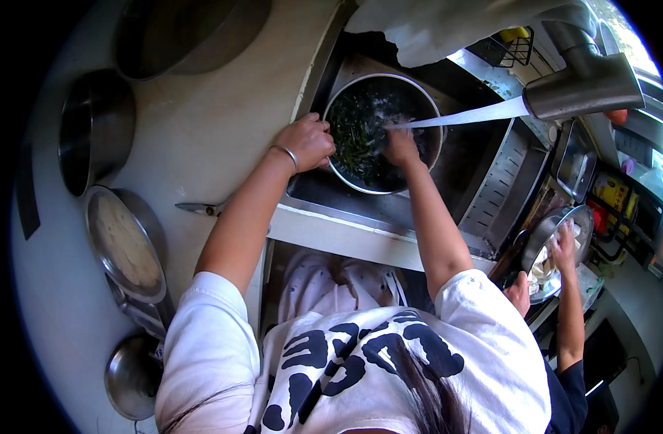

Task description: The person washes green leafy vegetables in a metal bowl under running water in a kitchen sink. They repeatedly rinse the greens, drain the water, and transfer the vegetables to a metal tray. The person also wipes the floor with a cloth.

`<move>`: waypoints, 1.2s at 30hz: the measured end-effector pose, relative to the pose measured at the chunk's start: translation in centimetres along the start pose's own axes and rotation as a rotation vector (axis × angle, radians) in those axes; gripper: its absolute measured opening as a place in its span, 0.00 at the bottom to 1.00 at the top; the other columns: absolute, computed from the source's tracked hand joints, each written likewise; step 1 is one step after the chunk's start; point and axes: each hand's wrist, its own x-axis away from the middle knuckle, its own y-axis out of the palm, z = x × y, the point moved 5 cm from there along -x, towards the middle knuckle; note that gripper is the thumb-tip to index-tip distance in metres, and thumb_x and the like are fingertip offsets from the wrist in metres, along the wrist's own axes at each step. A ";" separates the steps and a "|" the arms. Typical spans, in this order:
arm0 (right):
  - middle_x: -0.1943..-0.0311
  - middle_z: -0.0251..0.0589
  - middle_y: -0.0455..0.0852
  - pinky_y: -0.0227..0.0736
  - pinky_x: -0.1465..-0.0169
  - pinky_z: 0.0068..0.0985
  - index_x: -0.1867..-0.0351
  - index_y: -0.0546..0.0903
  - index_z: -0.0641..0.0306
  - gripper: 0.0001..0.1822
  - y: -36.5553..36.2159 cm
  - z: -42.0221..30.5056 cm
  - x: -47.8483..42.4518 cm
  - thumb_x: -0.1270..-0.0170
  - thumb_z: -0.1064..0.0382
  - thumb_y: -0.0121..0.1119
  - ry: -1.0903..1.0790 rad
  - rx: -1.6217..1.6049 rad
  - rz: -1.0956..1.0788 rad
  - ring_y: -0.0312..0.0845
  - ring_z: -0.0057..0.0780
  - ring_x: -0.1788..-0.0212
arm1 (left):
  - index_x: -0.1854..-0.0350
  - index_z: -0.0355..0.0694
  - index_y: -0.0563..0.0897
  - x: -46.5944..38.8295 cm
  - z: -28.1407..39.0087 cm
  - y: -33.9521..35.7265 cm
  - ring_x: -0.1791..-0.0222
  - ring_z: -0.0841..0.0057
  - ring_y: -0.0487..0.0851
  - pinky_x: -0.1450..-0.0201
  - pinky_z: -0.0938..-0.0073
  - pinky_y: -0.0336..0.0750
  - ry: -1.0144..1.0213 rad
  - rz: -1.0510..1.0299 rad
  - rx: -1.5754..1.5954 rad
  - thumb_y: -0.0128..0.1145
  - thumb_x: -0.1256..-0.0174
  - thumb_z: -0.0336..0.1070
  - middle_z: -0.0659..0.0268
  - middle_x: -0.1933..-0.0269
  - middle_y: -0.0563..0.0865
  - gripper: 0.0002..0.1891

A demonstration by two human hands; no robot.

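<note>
A round metal pot (372, 191) stands in the sink, holding water and dark green leafy pieces (348, 130). My left hand (308, 142), with a bracelet at the wrist, grips the pot's left rim. Inside the pot, at its right side, my right hand (401, 144) is partly under water; its fingers are blurred, and whether they hold anything is hidden. From the faucet (583, 87) at the upper right, a stream of water (472, 115) runs into the pot beside my right hand.
Metal bowls (95, 130) and a bowl of pale contents (126, 244) stand on the left counter. Scissors or a similar bladed tool (198, 208) lie near my left forearm. At the right, another person's hands (564, 247) are at a metal bowl (583, 217) of whitish pieces.
</note>
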 end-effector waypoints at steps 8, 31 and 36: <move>0.55 0.48 0.83 0.75 0.51 0.35 0.48 0.78 0.61 0.18 0.1 -6.6 1.3 0.42 0.67 0.57 -0.091 -0.613 -0.057 0.79 0.45 0.52 | 0.75 0.50 0.88 0.4 -0.1 0.6 0.53 0.77 0.80 0.46 0.71 0.67 -0.016 -0.001 0.016 0.67 0.53 0.46 0.74 0.68 0.87 0.08; 0.54 0.39 0.86 0.74 0.48 0.34 0.53 0.84 0.44 0.17 -2.1 -2.1 1.1 0.44 0.66 0.58 -0.100 -0.172 -0.349 0.80 0.38 0.50 | 0.77 0.51 0.87 0.6 -0.1 0.4 0.54 0.77 0.80 0.45 0.71 0.67 -0.033 0.005 0.016 0.66 0.52 0.45 0.73 0.68 0.86 0.06; 0.52 0.43 0.84 0.72 0.44 0.34 0.51 0.83 0.48 0.16 0.5 -4.4 3.2 0.40 0.60 0.54 -0.201 0.019 -0.614 0.79 0.43 0.48 | 0.76 0.50 0.88 0.1 0.0 0.3 0.53 0.76 0.80 0.44 0.71 0.67 -0.042 -0.029 0.027 0.66 0.52 0.44 0.72 0.66 0.87 0.06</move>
